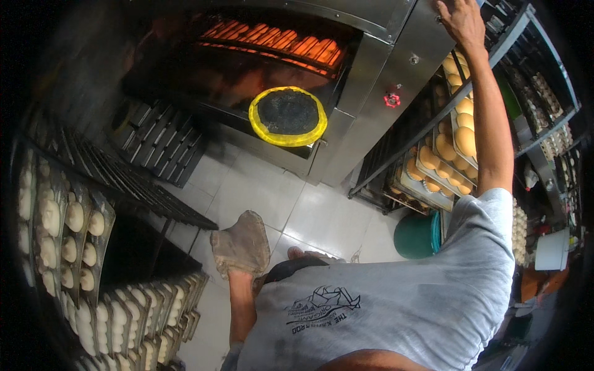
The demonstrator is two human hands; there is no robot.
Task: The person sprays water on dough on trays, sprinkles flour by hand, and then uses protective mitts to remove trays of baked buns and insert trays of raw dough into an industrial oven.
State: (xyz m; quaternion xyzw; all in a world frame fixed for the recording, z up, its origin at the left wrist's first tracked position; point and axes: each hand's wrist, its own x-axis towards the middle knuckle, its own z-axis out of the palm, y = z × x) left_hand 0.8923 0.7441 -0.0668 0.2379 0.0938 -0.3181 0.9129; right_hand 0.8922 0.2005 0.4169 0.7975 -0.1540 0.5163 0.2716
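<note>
My left hand (241, 244) wears a worn, dirty grey oven mitt and hangs over the tiled floor, holding nothing. My right hand (461, 21) is raised high, its fingers spread flat against the steel side panel of the oven (371, 68). The oven chamber stands open, with heating rods (272, 38) glowing orange at its top. A round dark disc with a yellow rim (288, 115) sits at the front edge of the oven opening, between my two hands.
Trays of pale raw dough pieces (74, 235) fill the racks at the left. A rack at the right holds trays of baked golden buns (455, 142). A green bucket (416, 235) stands on the floor. Dark empty trays (161, 142) lean beside the oven.
</note>
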